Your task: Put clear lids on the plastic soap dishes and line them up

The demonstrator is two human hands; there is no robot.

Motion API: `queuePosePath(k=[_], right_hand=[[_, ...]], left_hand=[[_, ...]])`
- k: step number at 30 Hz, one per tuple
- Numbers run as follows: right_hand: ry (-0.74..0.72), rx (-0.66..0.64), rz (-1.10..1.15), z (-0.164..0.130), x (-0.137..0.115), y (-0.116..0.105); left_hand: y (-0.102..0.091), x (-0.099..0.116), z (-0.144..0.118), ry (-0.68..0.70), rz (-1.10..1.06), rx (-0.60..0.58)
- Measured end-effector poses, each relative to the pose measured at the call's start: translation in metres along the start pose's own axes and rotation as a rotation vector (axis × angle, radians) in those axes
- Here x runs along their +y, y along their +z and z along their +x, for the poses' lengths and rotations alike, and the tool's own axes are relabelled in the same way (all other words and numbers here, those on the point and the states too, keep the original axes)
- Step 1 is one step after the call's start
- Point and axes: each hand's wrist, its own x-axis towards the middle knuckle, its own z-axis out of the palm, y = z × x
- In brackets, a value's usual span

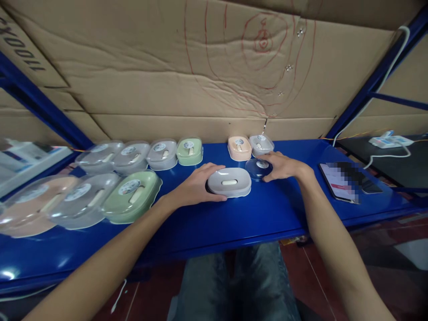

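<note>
While left hand (pixel 197 185) steadies it, grey box (pixel 229 182) lies crosswise.

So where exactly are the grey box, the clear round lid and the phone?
grey box (pixel 229 182): head view, middle of its top.
clear round lid (pixel 258 168): head view, its clear top by the sticker.
phone (pixel 337 180): head view, its lit screen.

Two bare forearms in view, no sleeves down to the frame edge, so short sleeves or none visible. Left hand (pixel 197 185) and right hand (pixel 284 166): no gloves, no rings, no watch or wristband on either wrist. Nails short as far as can be made out. Forearms slim, no markings or tattoos showing. Lower centre: both knees in grey-blue denim jeans (pixel 234 285), fabric faded, slightly mottled wash. Nothing else of the body in frame.
</note>
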Motion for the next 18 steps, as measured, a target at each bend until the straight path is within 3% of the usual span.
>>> queuePosePath(k=[10, 14, 18], right_hand=[[0.022, 0.006, -0.032, -0.006, -0.001, -0.001], [-0.108, 0.137, 0.052, -0.007, 0.002, -0.001], [-0.204, 0.367, 0.109, -0.005, -0.008, -0.001]], left_hand=[[0.002, 0.002, 0.000, -0.019, 0.010, 0.017], [0.006, 0.003, 0.001, -0.027, 0.038, 0.033], [0.011, 0.000, 0.001, -0.016, 0.062, 0.053]])
